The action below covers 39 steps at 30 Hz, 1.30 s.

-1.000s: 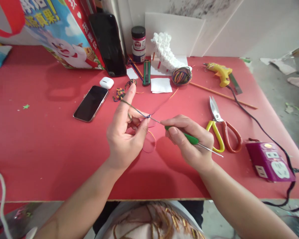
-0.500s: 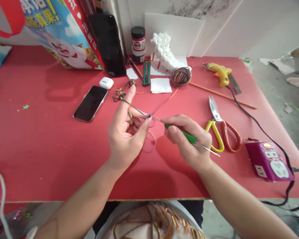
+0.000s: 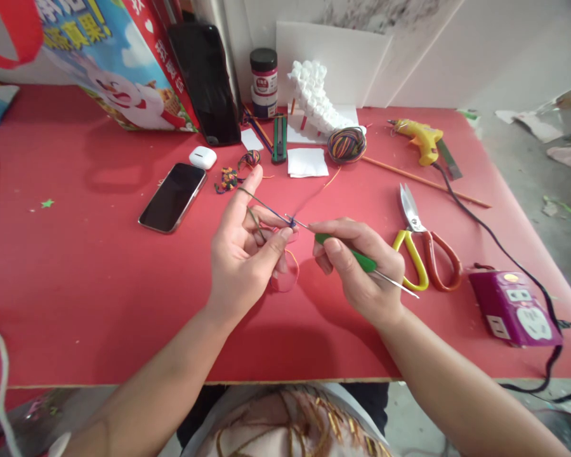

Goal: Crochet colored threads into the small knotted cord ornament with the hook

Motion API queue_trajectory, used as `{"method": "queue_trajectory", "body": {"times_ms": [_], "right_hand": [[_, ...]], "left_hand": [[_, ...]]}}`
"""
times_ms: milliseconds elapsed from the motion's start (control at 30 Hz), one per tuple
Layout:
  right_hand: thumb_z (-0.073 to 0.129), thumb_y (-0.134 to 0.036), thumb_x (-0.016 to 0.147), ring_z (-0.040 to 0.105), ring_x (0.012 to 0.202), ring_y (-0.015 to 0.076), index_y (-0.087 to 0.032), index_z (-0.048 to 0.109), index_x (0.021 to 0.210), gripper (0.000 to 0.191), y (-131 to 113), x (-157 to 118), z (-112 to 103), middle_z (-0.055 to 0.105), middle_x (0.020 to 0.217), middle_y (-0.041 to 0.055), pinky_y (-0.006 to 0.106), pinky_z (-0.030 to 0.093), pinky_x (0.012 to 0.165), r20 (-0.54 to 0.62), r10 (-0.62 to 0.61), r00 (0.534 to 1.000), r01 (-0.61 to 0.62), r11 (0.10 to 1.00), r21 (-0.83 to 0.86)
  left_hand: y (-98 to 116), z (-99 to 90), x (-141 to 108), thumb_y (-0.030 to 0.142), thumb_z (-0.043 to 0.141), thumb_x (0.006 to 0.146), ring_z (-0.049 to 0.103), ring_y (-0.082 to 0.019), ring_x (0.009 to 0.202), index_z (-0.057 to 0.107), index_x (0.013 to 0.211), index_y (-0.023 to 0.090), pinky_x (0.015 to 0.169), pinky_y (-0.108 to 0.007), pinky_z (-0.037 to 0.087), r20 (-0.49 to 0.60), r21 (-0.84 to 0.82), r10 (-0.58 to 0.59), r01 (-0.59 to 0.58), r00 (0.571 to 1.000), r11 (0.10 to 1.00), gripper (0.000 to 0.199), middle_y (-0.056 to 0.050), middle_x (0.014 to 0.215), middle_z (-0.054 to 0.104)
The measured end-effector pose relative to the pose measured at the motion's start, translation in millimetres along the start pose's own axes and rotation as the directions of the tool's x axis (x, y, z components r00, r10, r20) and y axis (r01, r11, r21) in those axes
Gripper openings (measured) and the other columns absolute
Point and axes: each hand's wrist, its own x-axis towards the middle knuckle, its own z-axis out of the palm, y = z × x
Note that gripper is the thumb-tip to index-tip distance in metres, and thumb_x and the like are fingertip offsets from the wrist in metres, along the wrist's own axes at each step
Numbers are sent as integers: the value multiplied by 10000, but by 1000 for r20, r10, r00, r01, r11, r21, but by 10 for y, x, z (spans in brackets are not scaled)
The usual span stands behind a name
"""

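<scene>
My left hand (image 3: 247, 247) pinches a small dark blue stitch of yarn (image 3: 292, 222) between thumb and middle finger. From there a strand runs taut up over its raised index finger, and a pink-orange loop hangs below the fingers. In my right hand (image 3: 361, 260) is a crochet hook (image 3: 364, 261) with a green handle, held like a pencil. The hook's thin metal tip meets the yarn at the left fingertips. Beyond the hands lies a multicoloured yarn ball (image 3: 346, 145), with an orange strand trailing towards the work.
Scissors (image 3: 413, 235) and a purple power socket (image 3: 514, 308) lie to the right, below a yellow glue gun (image 3: 419, 138) with its black cord. A phone (image 3: 172, 197), an earbud case (image 3: 202, 157) and a crocheted piece (image 3: 227, 179) are at the left. A white sculpture (image 3: 321, 95) stands behind.
My left hand has shifted slightly right. The hook's tip now pokes out left past the stitch, where before it ended at the stitch. My right hand has hardly moved.
</scene>
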Motion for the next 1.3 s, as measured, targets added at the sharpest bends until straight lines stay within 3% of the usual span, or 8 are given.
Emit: {"method": "queue_trajectory", "body": {"times_ms": [400, 700, 867, 1000, 1133, 1300], "right_hand": [[677, -263, 1086, 621, 635, 129, -244, 811, 1216, 188, -8, 6, 3, 715, 840, 19, 298, 539, 606, -14, 22, 1000, -21, 1000, 12], [680, -246, 1084, 617, 634, 121, -238, 809, 1209, 180, -5, 19, 2, 723, 850, 21, 293, 529, 603, -16, 5, 1000, -5, 1000, 9], [679, -208, 1083, 620, 645, 106, -244, 813, 1224, 198, 2, 16, 0, 728, 875, 13, 283, 526, 618, -8, -10, 1000, 10, 1000, 30], [680, -185, 1080, 632, 660, 98, -250, 817, 1234, 216, 0, 18, 4, 754, 911, 12, 268, 540, 626, -1, -15, 1000, 15, 999, 47], [677, -174, 1080, 652, 671, 96, -262, 816, 1247, 234, 12, 9, 3, 785, 955, 17, 269, 555, 638, 7, -16, 1000, 16, 999, 47], [679, -157, 1071, 683, 710, 115, -272, 810, 1241, 244, 13, 11, -9, 773, 938, 10, 287, 573, 674, 8, -21, 1000, 21, 1000, 2]], "left_hand": [[107, -17, 16, 249, 848, 928, 555, -88, 442, 523, 1638, 342, 349, -220, 454, 18, -68, -122, 123, 992, 990, 787, -25, 956, 802], [96, 7, -17, 339, 822, 974, 615, -100, 393, 372, 1713, 404, 358, -260, 523, 88, -125, -152, 162, 984, 979, 867, -70, 1156, 838], [98, 32, -18, 415, 819, 980, 637, -123, 396, 253, 1756, 427, 356, -263, 532, 112, -139, -155, 170, 982, 976, 960, -59, 1116, 838], [224, 66, -4, 396, 887, 918, 639, -121, 396, 230, 1767, 418, 389, -258, 545, 95, -215, -281, 295, 955, 931, 1074, -38, 1111, 837], [322, 81, 21, 321, 936, 857, 601, -102, 367, 237, 1763, 424, 336, -207, 447, 110, -276, -343, 360, 933, 891, 1148, -3, 1001, 835], [283, 66, 39, 236, 929, 848, 553, -87, 330, 228, 1764, 416, 308, -180, 362, 131, -294, -342, 366, 931, 883, 1168, 41, 851, 802]]}}
